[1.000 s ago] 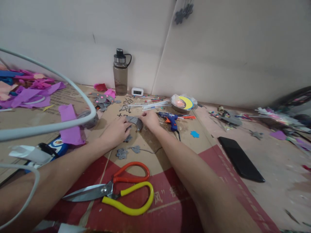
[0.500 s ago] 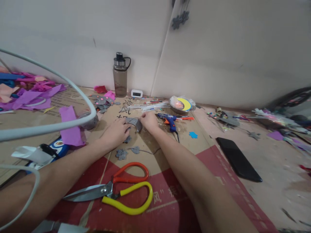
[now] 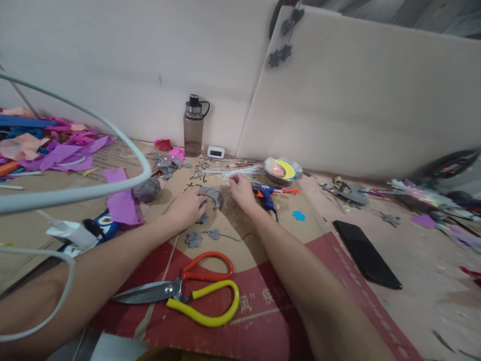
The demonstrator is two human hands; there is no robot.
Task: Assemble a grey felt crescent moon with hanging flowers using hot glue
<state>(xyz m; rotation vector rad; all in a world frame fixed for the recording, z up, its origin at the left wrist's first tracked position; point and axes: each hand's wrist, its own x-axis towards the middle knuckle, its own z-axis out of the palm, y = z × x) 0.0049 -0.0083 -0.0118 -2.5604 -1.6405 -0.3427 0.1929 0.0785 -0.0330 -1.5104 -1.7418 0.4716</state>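
My left hand [image 3: 187,206] rests on the cardboard with its fingers closed on a curved grey felt piece [image 3: 213,194]. My right hand [image 3: 241,191] is just right of that piece and apart from it. Its fingertips are pinched together near a bundle of white sticks [image 3: 235,169]; what they pinch is too small to make out. Small grey felt flowers [image 3: 193,239] lie just in front of my left hand, one of them on a thin grey stem [image 3: 214,233]. A blue glue gun [image 3: 265,192] lies right beside my right hand.
Large scissors with red and yellow handles [image 3: 188,293] lie open near me. A water bottle [image 3: 193,125] and a small white clock [image 3: 215,151] stand at the wall. A black phone [image 3: 366,248] lies right; purple paper scraps [image 3: 122,200] and a grey yarn ball [image 3: 146,189] left. A white cable [image 3: 82,193] crosses the left.
My right hand has let go of the grey felt piece and moved back towards the white sticks. My left hand still holds the piece. The view has tilted up a little.
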